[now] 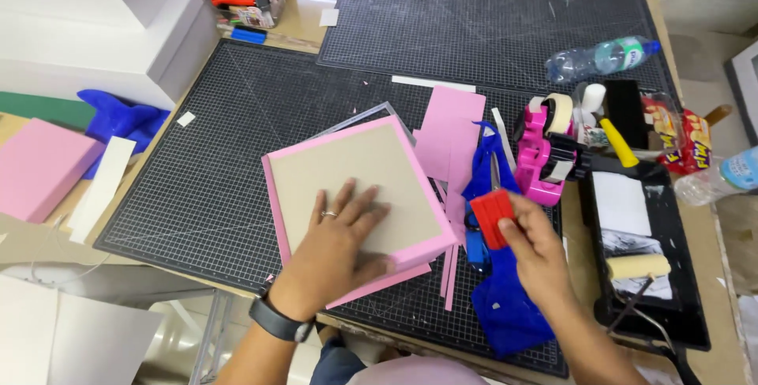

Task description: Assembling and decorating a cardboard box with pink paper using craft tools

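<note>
left hand presses flat, fingers spread, on a pink-edged board box already wrapped, while right hand grips a red smoothing block.

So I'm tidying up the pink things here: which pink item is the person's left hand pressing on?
The pink-edged box mid-mat, under the left hand. The pink block lies far left, the pink paper behind, the pink tape dispenser right.

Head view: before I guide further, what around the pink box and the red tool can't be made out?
- Pink box: the left hand covers part of its brown face.
- Red tool: the right hand hides its lower end; its shape stays unclear.
- Blue cloth: partly hidden under that hand.
- Black tray: its near corner is cut off by the frame's lower edge.
</note>
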